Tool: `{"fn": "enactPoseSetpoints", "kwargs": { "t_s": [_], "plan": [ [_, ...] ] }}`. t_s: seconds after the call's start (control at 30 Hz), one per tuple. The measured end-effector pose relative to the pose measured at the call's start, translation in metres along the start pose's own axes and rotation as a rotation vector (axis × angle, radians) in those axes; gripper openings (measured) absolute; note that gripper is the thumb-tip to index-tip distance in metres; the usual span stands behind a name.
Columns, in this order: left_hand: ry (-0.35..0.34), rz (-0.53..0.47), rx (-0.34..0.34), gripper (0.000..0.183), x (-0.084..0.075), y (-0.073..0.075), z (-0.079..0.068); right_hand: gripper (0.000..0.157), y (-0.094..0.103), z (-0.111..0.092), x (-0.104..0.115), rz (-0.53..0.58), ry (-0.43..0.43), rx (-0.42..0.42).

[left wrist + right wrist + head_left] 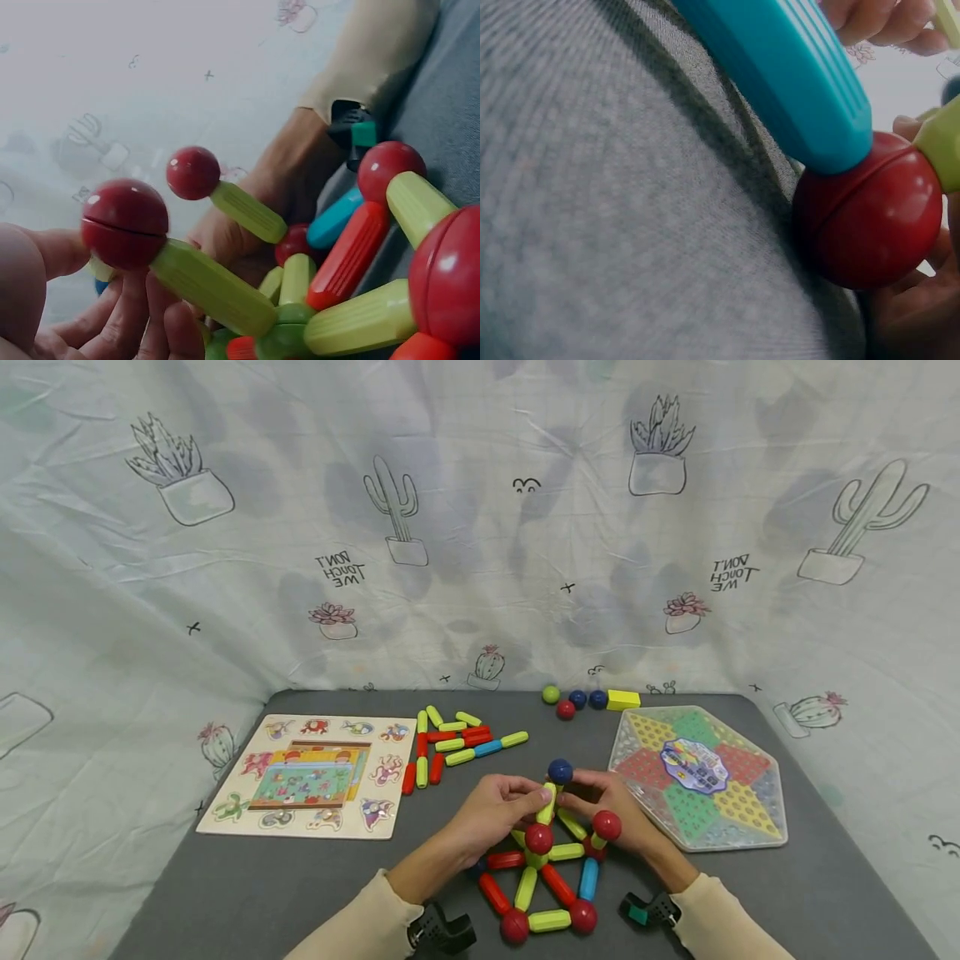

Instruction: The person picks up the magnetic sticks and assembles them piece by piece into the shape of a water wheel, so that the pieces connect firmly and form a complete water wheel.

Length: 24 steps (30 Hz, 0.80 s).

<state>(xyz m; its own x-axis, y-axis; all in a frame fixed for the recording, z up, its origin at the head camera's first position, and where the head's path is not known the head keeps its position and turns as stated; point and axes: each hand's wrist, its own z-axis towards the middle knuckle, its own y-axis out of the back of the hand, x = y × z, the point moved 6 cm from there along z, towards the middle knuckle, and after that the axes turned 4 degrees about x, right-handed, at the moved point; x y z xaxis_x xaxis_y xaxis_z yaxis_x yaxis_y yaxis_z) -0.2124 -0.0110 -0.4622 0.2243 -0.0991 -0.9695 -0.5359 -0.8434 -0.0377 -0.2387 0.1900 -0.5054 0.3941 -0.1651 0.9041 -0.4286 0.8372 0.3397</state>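
A structure of magnetic rods and balls stands at the front of the table, with red balls and red, blue and yellow-green rods along its base. Upright rods carry a front red ball, a right red ball and a rear blue ball. My left hand pinches a yellow-green rod that spans from the front red ball toward the blue one. Behind it, the right hand curls its fingers at the upright rod beneath the blue ball; its fingertips are partly hidden.
Loose yellow-green, red and blue rods lie behind the left hand. At the back are several balls and a yellow block. A wooden puzzle board lies left, a hexagonal game box right. A printed cloth hangs behind.
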Motion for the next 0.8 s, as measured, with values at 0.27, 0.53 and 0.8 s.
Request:
{"fn": "enactPoseSetpoints", "kwargs": {
  "t_s": [0.27,0.53,0.8],
  "plan": [
    [-0.009,0.038,-0.019,0.038,0.006,-0.002,0.002,0.028,-0.003,0.001,0.006,0.006,0.059,0.067],
    [-0.042,0.299,0.103,0.027,-0.004,0.017,-0.006,0.025,-0.002,0.001,-0.004,0.001,0.032,0.059],
    [-0.109,0.817,0.338,0.006,-0.009,0.004,-0.023,0.03,0.0,-0.002,-0.007,-0.018,-0.046,0.105]
  ]
}}
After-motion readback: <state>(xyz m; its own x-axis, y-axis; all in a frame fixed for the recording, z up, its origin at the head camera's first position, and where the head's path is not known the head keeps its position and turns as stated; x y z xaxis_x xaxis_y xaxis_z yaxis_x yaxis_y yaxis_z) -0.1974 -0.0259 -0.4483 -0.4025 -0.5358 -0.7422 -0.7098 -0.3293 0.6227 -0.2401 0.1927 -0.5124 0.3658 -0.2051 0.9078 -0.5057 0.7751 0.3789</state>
